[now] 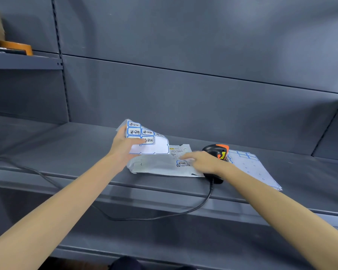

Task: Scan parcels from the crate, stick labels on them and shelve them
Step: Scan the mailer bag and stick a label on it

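The left hand (pixel 123 145) pinches a curled white sheet of blue-bordered stickers (pixel 147 140) bearing black handwritten characters, too blurred to read. Below it a flat grey plastic mailer parcel (pixel 160 164) lies on the dark grey metal shelf (pixel 66 149), long axis running left to right, with a printed barcode slip and one blue-bordered label (pixel 181 163) stuck on. The right hand (pixel 200 161) presses straight fingers on the parcel. Just beside sit a black-and-orange corded scanner (pixel 218 151) and another sticker sheet (pixel 250 168)

parcel (pixel 160 165) on shelf (pixel 66 152), scanner (pixel 216 151) perhaps touching right
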Action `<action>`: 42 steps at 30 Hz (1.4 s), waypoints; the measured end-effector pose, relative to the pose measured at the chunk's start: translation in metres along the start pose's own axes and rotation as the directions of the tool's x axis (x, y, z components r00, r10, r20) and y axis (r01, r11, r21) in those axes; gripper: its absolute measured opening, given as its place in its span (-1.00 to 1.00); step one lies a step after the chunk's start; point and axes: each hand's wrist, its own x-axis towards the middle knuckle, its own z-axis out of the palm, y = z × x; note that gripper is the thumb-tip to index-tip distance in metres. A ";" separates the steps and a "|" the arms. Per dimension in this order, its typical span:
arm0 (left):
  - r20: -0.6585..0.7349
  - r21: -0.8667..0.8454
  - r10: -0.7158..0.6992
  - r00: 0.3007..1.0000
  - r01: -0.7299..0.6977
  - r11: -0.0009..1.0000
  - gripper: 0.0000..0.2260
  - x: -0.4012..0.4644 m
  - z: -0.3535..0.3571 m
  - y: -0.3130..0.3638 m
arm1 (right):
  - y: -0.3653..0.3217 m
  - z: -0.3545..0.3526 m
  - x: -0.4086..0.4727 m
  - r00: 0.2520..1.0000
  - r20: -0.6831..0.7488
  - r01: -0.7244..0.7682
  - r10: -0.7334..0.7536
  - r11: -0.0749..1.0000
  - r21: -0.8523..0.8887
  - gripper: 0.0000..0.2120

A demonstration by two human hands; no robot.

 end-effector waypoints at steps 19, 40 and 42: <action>-0.076 0.504 -0.102 0.992 0.126 0.854 -0.37 0.005 0.071 -0.017 | 0.076 -0.097 -0.061 0.870 -0.260 0.167 0.418 0.247 0.954 -0.68; -0.486 0.781 -0.118 0.866 0.491 0.385 -0.57 0.049 0.019 -0.036 | 0.167 -0.049 -0.089 0.477 -0.397 -0.566 0.784 0.620 0.544 -0.77; -0.501 0.720 -0.040 0.864 0.443 0.534 -0.81 0.047 0.019 -0.037 | 0.169 -0.048 -0.088 0.479 -0.417 -0.562 0.772 0.635 0.530 -0.66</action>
